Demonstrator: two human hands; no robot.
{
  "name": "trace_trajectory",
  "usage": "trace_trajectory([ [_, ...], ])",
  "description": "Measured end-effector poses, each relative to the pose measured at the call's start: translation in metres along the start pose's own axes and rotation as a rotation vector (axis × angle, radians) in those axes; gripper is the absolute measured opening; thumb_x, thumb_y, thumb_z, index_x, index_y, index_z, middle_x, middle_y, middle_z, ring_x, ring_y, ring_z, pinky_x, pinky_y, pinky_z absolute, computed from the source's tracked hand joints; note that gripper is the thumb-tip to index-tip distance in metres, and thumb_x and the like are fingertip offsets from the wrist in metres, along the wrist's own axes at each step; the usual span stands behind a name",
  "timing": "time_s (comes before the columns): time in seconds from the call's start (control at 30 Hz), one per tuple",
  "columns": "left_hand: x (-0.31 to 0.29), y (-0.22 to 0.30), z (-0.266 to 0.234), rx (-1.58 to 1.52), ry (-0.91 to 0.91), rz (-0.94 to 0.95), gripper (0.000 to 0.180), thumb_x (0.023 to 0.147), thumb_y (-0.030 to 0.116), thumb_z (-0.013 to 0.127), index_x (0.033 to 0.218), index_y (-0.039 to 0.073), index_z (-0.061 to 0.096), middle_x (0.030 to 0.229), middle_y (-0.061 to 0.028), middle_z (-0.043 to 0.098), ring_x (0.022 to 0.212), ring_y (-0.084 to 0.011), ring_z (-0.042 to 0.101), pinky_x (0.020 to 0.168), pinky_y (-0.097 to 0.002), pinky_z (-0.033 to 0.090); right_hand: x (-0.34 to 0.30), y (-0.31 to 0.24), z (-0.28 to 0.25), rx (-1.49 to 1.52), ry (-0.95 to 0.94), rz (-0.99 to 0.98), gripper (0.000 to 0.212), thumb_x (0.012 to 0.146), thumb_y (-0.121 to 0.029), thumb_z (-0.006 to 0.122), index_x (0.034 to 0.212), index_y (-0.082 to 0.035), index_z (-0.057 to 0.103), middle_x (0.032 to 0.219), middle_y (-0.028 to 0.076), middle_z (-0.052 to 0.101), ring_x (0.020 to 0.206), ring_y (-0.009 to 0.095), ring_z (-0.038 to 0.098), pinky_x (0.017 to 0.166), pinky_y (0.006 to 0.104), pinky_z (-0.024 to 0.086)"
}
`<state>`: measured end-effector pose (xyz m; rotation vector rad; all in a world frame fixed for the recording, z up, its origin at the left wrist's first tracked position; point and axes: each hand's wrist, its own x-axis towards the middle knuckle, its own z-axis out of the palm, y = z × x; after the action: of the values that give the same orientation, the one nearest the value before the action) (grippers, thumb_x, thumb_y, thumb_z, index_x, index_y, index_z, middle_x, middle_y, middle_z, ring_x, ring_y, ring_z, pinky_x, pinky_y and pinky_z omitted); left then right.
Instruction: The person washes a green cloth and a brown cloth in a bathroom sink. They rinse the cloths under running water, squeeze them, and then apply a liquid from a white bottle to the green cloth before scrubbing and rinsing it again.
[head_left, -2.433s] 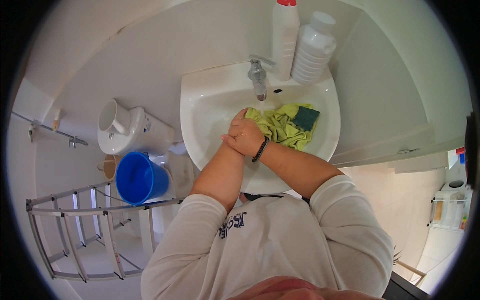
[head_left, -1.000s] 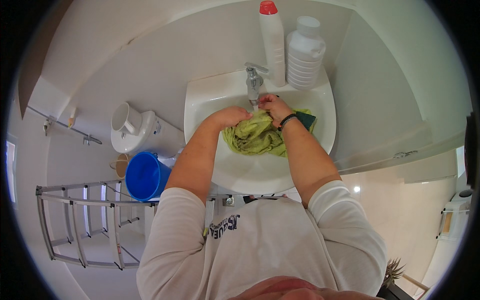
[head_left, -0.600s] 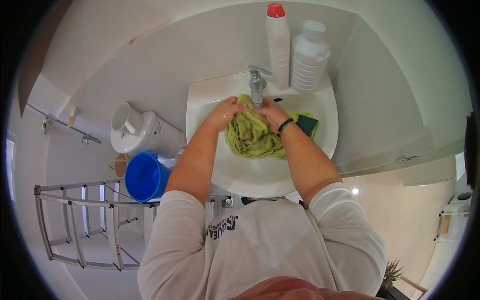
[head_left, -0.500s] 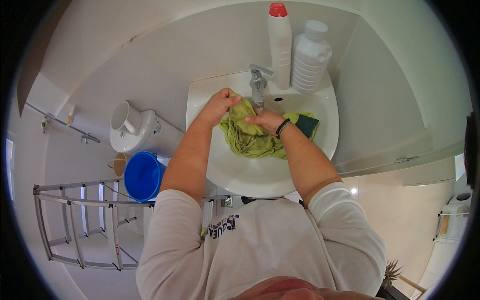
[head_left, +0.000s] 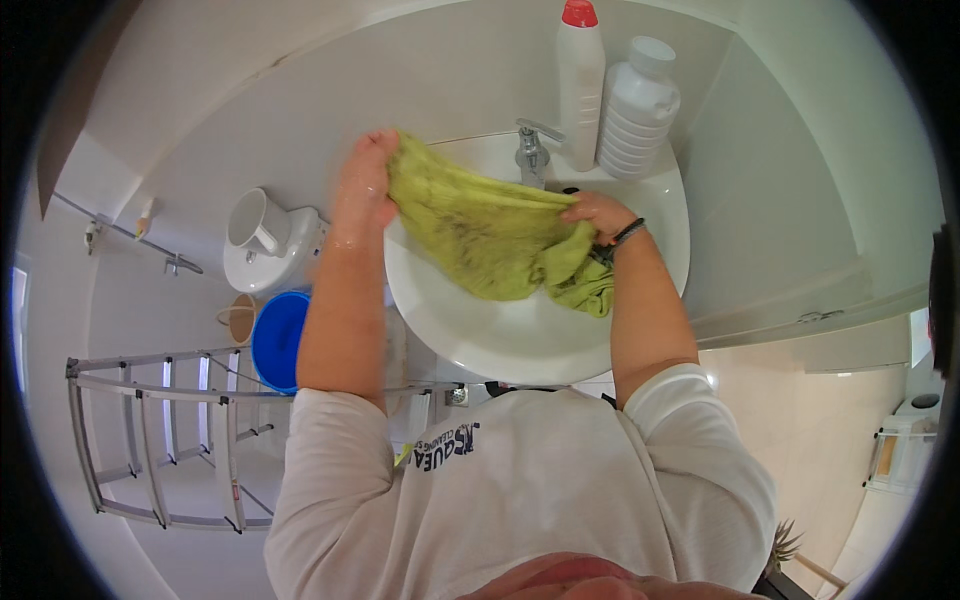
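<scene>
A wet yellow-green cloth (head_left: 470,225) with dark grimy stains hangs stretched between my hands over the white washbasin (head_left: 480,352). My left hand (head_left: 364,182), slightly blurred, grips its upper left corner beyond the basin's left rim. On the other side, my right hand (head_left: 602,216) pinches the upper right edge near the tap. The cloth's lower right end bunches beneath my right hand in the bowl. Behind the cloth stands the chrome tap (head_left: 532,155), its lower spout partly hidden. A dark patch shows under my right wrist, too covered to make out.
A white bottle with a red cap (head_left: 580,90) and a ribbed white jug (head_left: 638,110) stand on the basin's back right ledge. To the left are a white toilet tank (head_left: 290,262) bearing a white pitcher (head_left: 258,222), a blue bucket (head_left: 280,340) and a metal ladder (head_left: 150,440).
The cloth, bunched in the basin before, is now lifted and spread wide. My left hand has moved left and up, my right hand to the right. The dark green pad is now mostly covered.
</scene>
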<state>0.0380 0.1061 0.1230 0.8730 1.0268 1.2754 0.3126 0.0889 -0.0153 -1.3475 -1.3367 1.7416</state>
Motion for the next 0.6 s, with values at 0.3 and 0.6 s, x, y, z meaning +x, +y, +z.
trace_trajectory([
  [0.3,0.007,-0.169,0.004,-0.050,-0.075,-0.555,0.019,0.078,0.012,0.040,0.093,0.001,0.043,0.088,-0.0132,0.049,0.083,-0.0266,0.050,0.076,-0.0406,0.041,0.019,0.029,0.021,-1.161,0.498,-0.291,0.033,0.065,-0.016,0.049,0.093,0.001,0.052,0.088,0.019,0.053,0.082,0.030,0.051,0.073,0.0360,0.040],
  [0.6,0.017,-0.121,0.001,-0.096,-0.237,-0.275,0.015,0.078,0.011,0.044,0.092,0.006,0.040,0.083,-0.0081,0.048,0.075,-0.0212,0.050,0.070,-0.0364,0.044,0.017,0.013,0.039,-0.860,0.292,-0.124,0.033,0.065,-0.023,0.051,0.086,0.002,0.054,0.084,0.020,0.055,0.083,0.032,0.051,0.075,0.0350,0.039],
])
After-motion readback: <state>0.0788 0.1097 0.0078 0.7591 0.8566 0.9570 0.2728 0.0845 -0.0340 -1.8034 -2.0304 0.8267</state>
